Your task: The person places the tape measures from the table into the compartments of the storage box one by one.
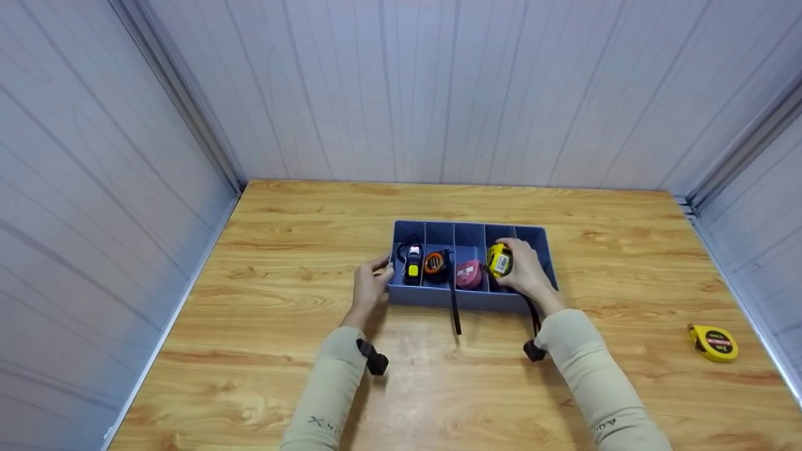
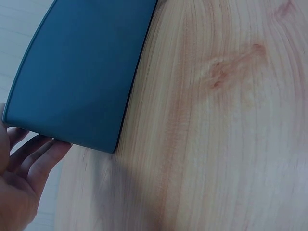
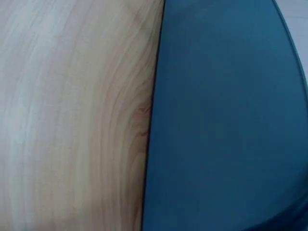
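Observation:
A grey-blue divided box (image 1: 438, 297) sits on the wooden table. My left hand (image 1: 371, 285) holds the box at its left end, fingertips against the outer wall and thumb by the rim corner; the left wrist view shows these fingers (image 2: 41, 161) too. With thumb and fingers, my right hand (image 1: 525, 269) grips a yellow and black tape measure (image 1: 500, 260) over the fourth compartment from the left. To its left lie a pink tape measure (image 1: 468, 274), an orange and black tape measure (image 1: 435, 264) and a black tape measure with a yellow button (image 1: 413, 266), one per compartment. The right wrist view shows only box wall and table.
Another yellow tape measure (image 1: 716, 343) lies on the table at the far right. A black strap (image 1: 456, 313) hangs over the box's front wall. Pale panels (image 1: 401, 94) stand behind the table (image 1: 282, 250) and on both sides.

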